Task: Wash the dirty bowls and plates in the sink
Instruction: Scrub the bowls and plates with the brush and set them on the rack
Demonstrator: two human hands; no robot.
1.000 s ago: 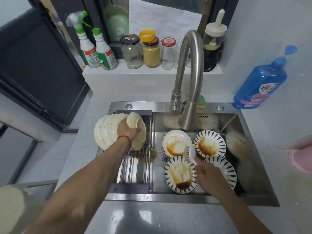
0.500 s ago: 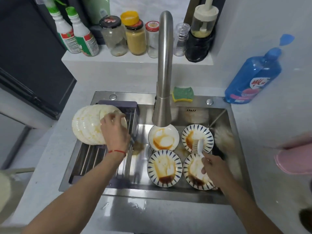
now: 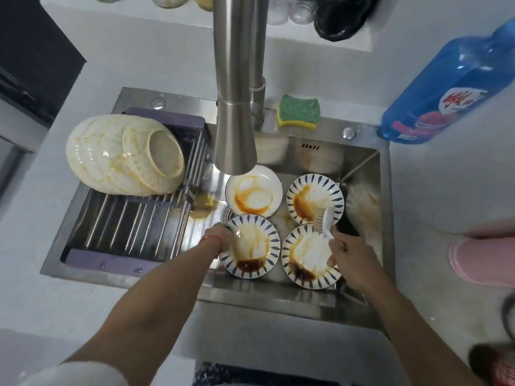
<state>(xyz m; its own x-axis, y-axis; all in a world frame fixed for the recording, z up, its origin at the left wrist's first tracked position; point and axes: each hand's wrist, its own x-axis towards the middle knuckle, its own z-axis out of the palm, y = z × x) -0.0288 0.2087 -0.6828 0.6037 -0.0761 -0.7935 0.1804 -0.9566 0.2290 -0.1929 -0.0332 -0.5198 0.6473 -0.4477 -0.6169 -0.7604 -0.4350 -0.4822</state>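
Several sauce-stained dishes lie in the steel sink (image 3: 359,162): a plain white bowl (image 3: 253,192) under the faucet and three blue-patterned plates. My left hand (image 3: 220,238) grips the left rim of the near-left patterned plate (image 3: 250,246). My right hand (image 3: 354,260) holds a white dish brush (image 3: 324,220), its bristles over the gap between the far-right plate (image 3: 315,199) and the near-right plate (image 3: 306,257). Cream plates and a bowl (image 3: 125,154) lean stacked on the drying rack (image 3: 131,227) at the sink's left.
The steel faucet (image 3: 237,107) hangs over the sink's middle. A green-yellow sponge (image 3: 299,111) lies on the back rim. A blue detergent bottle (image 3: 451,87) stands at the right, a pink object (image 3: 485,260) on the right counter. Jars line the back ledge.
My left hand let go of the cream bowl on the rack and moved right into the sink to the near-left plate. The view moved closer and lower.
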